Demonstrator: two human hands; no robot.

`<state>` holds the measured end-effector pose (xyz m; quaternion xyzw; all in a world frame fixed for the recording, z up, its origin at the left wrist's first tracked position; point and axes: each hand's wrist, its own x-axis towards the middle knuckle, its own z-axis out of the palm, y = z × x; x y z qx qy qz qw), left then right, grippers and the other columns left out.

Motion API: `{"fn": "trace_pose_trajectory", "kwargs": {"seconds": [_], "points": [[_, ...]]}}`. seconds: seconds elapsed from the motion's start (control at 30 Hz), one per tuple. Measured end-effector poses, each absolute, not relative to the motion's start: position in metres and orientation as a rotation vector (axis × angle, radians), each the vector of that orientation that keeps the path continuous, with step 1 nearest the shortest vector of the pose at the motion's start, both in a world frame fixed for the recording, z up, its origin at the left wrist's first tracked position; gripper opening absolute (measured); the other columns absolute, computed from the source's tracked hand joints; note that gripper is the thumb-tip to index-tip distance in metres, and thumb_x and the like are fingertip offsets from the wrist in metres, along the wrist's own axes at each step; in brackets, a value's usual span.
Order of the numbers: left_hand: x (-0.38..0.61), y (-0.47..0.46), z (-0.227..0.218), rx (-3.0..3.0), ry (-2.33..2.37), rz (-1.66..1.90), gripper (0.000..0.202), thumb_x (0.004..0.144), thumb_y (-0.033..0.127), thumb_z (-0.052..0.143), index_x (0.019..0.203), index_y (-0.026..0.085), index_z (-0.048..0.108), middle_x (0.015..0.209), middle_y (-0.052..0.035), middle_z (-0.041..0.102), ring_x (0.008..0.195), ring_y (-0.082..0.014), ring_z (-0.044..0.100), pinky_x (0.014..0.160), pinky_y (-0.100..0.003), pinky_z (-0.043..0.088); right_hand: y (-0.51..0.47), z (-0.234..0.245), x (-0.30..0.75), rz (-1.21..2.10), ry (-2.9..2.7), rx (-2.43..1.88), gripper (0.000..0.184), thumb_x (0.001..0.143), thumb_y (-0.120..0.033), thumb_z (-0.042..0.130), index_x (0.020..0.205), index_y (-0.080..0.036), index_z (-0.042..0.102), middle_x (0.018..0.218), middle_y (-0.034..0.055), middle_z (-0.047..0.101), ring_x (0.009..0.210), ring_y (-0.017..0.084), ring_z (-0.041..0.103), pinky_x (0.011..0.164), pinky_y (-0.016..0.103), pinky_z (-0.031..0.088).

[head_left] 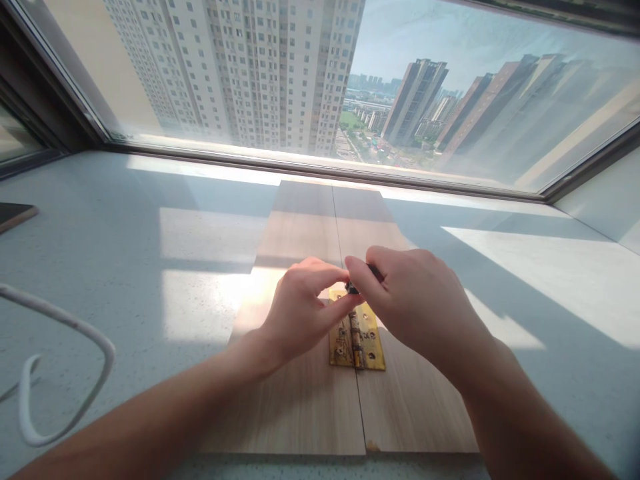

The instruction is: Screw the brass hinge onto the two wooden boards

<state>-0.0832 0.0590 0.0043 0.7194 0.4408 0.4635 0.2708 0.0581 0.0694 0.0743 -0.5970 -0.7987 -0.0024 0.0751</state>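
Observation:
Two light wooden boards (300,400) lie side by side on a grey stone sill, their seam running away from me. A brass hinge (356,340) lies flat across the seam near the front. My left hand (300,307) and my right hand (415,300) meet just above the hinge's far end. Both are pinched together on a small dark object (353,288), too hidden between the fingertips to name. The fingers cover the hinge's far edge.
A white cable (75,327) loops over the sill at the left. A dark flat object (15,215) sits at the far left edge. A big window (350,87) runs along the back, with its frame right behind the boards. The sill (550,267) stretches out to the right.

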Motion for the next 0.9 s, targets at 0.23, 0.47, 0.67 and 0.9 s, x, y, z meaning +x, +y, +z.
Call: {"fn": "trace_pose_trajectory", "kwargs": {"seconds": [0.23, 0.47, 0.67, 0.9], "points": [[-0.106, 0.081, 0.013, 1.856, 0.607, 0.841, 0.022, 0.095, 0.023, 0.049, 0.100, 0.017, 0.069, 0.099, -0.0051, 0.069, 0.089, -0.0156, 0.061, 0.079, -0.030, 0.048, 0.073, 0.075, 0.064, 0.100, -2.594, -1.455, 0.038, 0.095, -0.041, 0.034, 0.063, -0.021, 0.034, 0.055, -0.0022, 0.046, 0.049, 0.012, 0.034, 0.049, 0.027, 0.023], [-0.099, 0.075, 0.003, 1.859, 0.802, 0.989, 0.016, 0.090, 0.026, 0.058, 0.095, 0.019, 0.071, 0.091, -0.0042, 0.070, 0.089, -0.0180, 0.061, 0.073, -0.029, 0.048, 0.066, 0.080, 0.062, -0.001, -2.427, -1.834, 0.052, 0.087, -0.061, 0.039, 0.055, -0.022, 0.042, 0.049, -0.0006, 0.047, 0.046, 0.014, 0.036, 0.046, 0.028, 0.022], [-0.093, 0.067, 0.009, 1.908, 1.070, 1.141, 0.011, 0.083, 0.023, 0.068, 0.073, 0.018, 0.071, 0.069, -0.0005, 0.066, 0.077, -0.0165, 0.057, 0.067, -0.028, 0.044, 0.064, 0.076, 0.060, -0.032, -2.501, -1.759, 0.047, 0.092, -0.049, 0.033, 0.056, -0.021, 0.041, 0.049, -0.0005, 0.048, 0.045, 0.013, 0.033, 0.047, 0.028, 0.021], [-0.106, 0.080, 0.014, 1.965, 0.675, 0.871, 0.020, 0.095, 0.022, 0.050, 0.097, 0.018, 0.070, 0.094, -0.0049, 0.069, 0.091, -0.0168, 0.060, 0.082, -0.032, 0.047, 0.070, 0.081, 0.068, 0.148, -2.598, -1.617, 0.043, 0.092, -0.043, 0.038, 0.056, -0.020, 0.038, 0.050, -0.0019, 0.047, 0.046, 0.012, 0.034, 0.048, 0.027, 0.021]]}}
